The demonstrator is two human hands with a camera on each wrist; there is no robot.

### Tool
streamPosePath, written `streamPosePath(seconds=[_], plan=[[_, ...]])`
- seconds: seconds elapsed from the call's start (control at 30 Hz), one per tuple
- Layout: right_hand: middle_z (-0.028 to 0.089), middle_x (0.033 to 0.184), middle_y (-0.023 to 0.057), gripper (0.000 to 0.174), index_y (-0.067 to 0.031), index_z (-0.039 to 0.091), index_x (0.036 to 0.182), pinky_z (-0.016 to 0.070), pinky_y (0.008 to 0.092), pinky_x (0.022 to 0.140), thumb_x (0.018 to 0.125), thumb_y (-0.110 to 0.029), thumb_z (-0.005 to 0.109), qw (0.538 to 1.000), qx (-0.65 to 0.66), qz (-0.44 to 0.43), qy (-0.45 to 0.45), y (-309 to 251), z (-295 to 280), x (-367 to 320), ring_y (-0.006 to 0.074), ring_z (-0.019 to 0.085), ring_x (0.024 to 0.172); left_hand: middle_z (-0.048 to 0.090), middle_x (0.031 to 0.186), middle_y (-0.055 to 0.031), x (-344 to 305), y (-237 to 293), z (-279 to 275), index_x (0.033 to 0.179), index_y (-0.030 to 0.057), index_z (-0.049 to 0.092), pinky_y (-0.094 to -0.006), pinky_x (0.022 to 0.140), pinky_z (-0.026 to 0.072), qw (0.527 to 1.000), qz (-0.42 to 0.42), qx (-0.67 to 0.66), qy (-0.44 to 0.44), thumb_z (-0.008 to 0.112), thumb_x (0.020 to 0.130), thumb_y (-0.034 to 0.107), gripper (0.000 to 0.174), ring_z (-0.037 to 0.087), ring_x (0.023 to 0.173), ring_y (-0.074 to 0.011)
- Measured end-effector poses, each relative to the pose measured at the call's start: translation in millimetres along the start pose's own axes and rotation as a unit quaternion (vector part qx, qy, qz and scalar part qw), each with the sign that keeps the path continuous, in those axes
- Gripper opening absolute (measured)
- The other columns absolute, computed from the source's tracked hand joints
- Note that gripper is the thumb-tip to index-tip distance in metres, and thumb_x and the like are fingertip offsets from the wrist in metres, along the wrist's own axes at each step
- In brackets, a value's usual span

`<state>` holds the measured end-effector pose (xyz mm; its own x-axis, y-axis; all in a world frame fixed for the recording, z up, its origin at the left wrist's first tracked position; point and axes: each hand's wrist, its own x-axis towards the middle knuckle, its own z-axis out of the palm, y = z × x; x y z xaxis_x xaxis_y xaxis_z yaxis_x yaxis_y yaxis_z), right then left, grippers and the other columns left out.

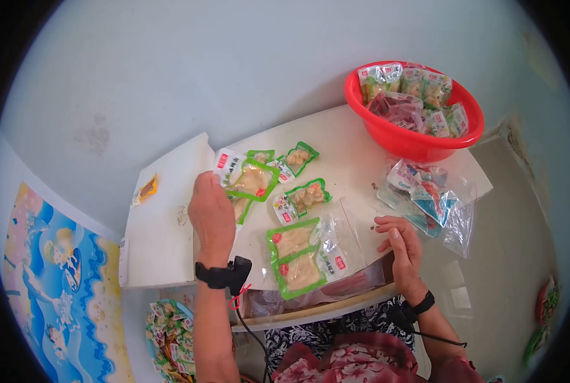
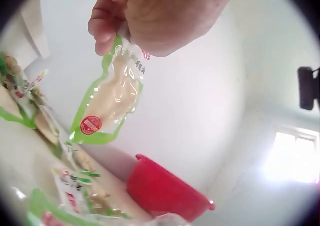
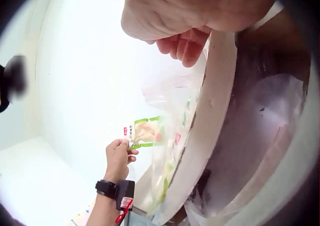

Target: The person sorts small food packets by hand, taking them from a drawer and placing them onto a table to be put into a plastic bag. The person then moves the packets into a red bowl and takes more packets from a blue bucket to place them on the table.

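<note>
My left hand (image 1: 211, 214) pinches a green-edged clear food packet (image 1: 253, 180) by its white printed end, above the left of the white table. In the left wrist view the packet (image 2: 112, 98) hangs from the fingers, with a pale piece of food and a red round seal showing. Below it lie several smaller packets (image 1: 302, 198), and another green-edged packet is partly hidden under the held one. A clear plastic bag (image 1: 343, 242) with two green-edged packets lies at the table's front edge. Near the right edge my right hand (image 1: 403, 249) holds nothing, its fingers loosely bent.
A red basin (image 1: 399, 137) full of packets stands at the back right. Before it lies a clear bag with blue and red packets (image 1: 428, 198). A yellow packet (image 1: 148, 189) lies far left. An open drawer (image 1: 323, 303) holds plastic bags; a tub of packets (image 1: 170, 338) stands below left.
</note>
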<state>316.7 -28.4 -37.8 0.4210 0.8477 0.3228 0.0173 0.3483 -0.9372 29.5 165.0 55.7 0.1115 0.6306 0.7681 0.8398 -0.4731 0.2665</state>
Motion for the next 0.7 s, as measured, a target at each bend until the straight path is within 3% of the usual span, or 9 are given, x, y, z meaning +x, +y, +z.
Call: streamPosePath(seconds=[0.1,0.13,0.23,0.3,0.4,0.5,0.53,0.63,0.7], plan=[[0.065,0.126,0.0127,0.019,-0.0001,0.064,0.115,0.0534,0.0258,0.077,0.108,-0.009,0.049,0.998,0.000,-0.063,0.020,-6,-7,-7,0.0148,0.063,0.101,0.063,0.078,-0.0101,0,21,-30,0.111,0.0005,0.063,-0.0345,0.059,0.0480,0.994,-0.044,-0.096,0.020,0.052,0.108,0.012,0.016,0.062,0.061,-0.0185],[0.065,0.125,0.0134,0.019,0.0005,0.063,0.118,0.0540,0.0259,0.078,0.107,-0.009,0.050,0.995,-0.013,-0.094,0.024,-9,-9,-10,0.0155,0.064,0.101,0.064,0.077,-0.0077,-2,32,-41,0.114,-0.0009,0.064,-0.0317,0.054,0.0472,0.992,-0.019,-0.121,0.040,0.054,0.108,0.011,0.016,0.060,0.058,-0.0105],[0.063,0.129,0.0167,0.028,0.0028,0.059,0.131,0.0566,0.0273,0.082,0.106,-0.009,0.054,0.993,-0.013,-0.060,-0.105,-61,6,-15,0.0192,0.066,0.102,0.070,0.088,-0.0115,-25,74,-68,0.114,-0.0032,0.064,-0.0319,0.056,0.0516,0.990,0.004,-0.138,0.028,0.055,0.107,0.010,0.017,0.067,0.063,-0.0148],[0.057,0.141,0.0185,0.051,0.0020,0.045,0.151,0.0556,0.0358,0.098,0.104,-0.013,0.060,0.979,0.129,0.045,-0.152,-87,33,-15,0.0249,0.063,0.119,0.072,0.100,-0.0128,-48,96,-66,0.116,-0.0011,0.066,-0.0317,0.059,0.0548,0.984,0.124,-0.126,0.025,0.058,0.102,0.005,0.017,0.071,0.075,-0.0197],[0.047,0.151,0.0173,0.070,0.0002,0.030,0.160,0.0466,0.0416,0.111,0.102,-0.016,0.065,0.954,0.256,-0.033,-0.155,-92,60,-17,0.0269,0.053,0.136,0.073,0.117,-0.0144,-76,128,-63,0.117,-0.0001,0.069,-0.0299,0.063,0.0575,0.960,0.252,-0.118,-0.018,0.063,0.095,0.004,0.023,0.074,0.084,-0.0228],[0.041,0.157,0.0141,0.083,-0.0017,0.019,0.165,0.0385,0.0422,0.117,0.101,-0.020,0.069,0.973,0.163,-0.003,-0.163,-108,52,-25,0.0238,0.043,0.143,0.073,0.123,-0.0142,-91,147,-63,0.115,0.0006,0.072,-0.0293,0.065,0.0585,0.945,0.294,-0.137,-0.045,0.067,0.090,0.006,0.026,0.075,0.086,-0.0225],[0.051,0.147,0.0135,0.068,0.0000,0.033,0.159,0.0427,0.0361,0.111,0.103,-0.018,0.066,0.984,0.152,0.028,-0.092,-110,55,-33,0.0207,0.049,0.137,0.073,0.123,-0.0138,-94,150,-62,0.114,0.0010,0.073,-0.0295,0.066,0.0587,0.941,0.300,-0.147,-0.048,0.068,0.089,0.007,0.026,0.074,0.087,-0.0222],[0.064,0.130,0.0123,0.046,0.0015,0.049,0.147,0.0500,0.0319,0.102,0.106,-0.015,0.061,0.992,0.087,0.095,0.000,-83,33,-38,0.0187,0.059,0.125,0.073,0.123,-0.0125,-103,157,-52,0.113,0.0012,0.073,-0.0290,0.068,0.0588,0.927,0.315,-0.197,-0.054,0.070,0.087,0.009,0.027,0.074,0.091,-0.0218],[0.069,0.120,0.0119,0.035,0.0031,0.055,0.139,0.0559,0.0292,0.089,0.108,-0.014,0.056,0.985,0.125,0.108,0.058,-74,18,-31,0.0187,0.067,0.111,0.072,0.120,-0.0126,-110,166,-54,0.116,0.0022,0.072,-0.0336,0.072,0.0618,0.919,0.292,-0.245,-0.099,0.071,0.083,0.000,0.033,0.075,0.091,-0.0267]])
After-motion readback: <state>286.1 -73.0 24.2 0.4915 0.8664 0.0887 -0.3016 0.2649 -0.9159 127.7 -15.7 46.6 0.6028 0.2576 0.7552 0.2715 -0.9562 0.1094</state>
